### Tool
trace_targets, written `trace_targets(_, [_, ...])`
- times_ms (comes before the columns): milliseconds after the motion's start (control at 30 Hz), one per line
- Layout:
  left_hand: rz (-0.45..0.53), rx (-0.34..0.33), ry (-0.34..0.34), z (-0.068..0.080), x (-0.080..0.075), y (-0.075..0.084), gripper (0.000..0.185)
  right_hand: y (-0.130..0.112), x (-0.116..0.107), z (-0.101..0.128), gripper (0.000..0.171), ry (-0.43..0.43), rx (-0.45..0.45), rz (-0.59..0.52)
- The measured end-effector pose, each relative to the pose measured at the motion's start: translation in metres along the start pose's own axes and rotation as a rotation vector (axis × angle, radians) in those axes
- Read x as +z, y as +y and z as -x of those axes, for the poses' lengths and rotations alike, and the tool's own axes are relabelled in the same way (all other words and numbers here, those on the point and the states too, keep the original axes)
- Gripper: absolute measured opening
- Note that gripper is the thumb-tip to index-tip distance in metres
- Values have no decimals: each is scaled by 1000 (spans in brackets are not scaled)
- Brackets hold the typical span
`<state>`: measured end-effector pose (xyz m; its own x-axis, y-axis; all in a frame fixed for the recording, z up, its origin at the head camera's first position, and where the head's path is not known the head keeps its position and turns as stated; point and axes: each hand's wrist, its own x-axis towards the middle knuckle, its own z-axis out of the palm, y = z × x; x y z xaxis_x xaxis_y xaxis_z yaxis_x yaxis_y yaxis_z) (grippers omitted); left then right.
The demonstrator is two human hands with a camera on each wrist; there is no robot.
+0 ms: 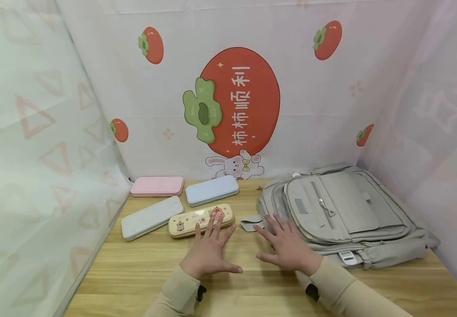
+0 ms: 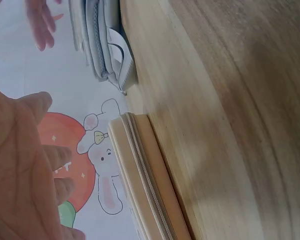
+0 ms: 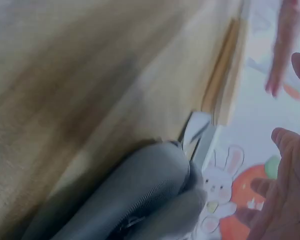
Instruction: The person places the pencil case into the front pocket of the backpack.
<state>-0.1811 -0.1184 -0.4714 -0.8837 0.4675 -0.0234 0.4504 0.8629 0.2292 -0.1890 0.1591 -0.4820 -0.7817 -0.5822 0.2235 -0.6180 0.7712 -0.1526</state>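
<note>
Both hands hover flat over the wooden table (image 1: 141,273), fingers spread and holding nothing. My left hand (image 1: 208,251) reaches toward a cream pencil case (image 1: 200,220) with cartoon stickers; its fingertips (image 1: 212,222) overlap the case's near edge. In the left wrist view the cream case (image 2: 150,185) shows its zipper side, with the palm (image 2: 20,175) beside it. My right hand (image 1: 285,244) lies next to a grey backpack (image 1: 343,215) lying flat, fingers near its left edge. The backpack (image 3: 135,200) fills the bottom of the right wrist view.
Three more cases lie behind: white (image 1: 151,217), pink (image 1: 157,186) and light blue (image 1: 211,190). A small grey strap tab (image 1: 251,223) sits between the hands' fingertips. Printed cloth walls close in the table on the left, back and right.
</note>
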Motion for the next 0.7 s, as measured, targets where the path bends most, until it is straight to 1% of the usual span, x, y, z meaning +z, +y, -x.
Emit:
trace_targets(200, [10, -12, 2, -1, -1, -5, 110, 12, -11, -1, 71, 14, 57, -152])
trace_targets(333, [24, -24, 18, -1, -3, -10, 109, 16, -16, -1, 70, 18, 74, -175])
trace_targets(467, [71, -46, 43, -2, -6, -16, 105, 20, -21, -1, 68, 56, 64, -162])
trace_targets(600, [107, -64, 103, -3, -9, -24, 100, 26, -26, -2, 68, 89, 69, -175])
trace_targets(700, [130, -66, 166, -3, -12, -31, 95, 30, -29, -2, 68, 81, 105, -193])
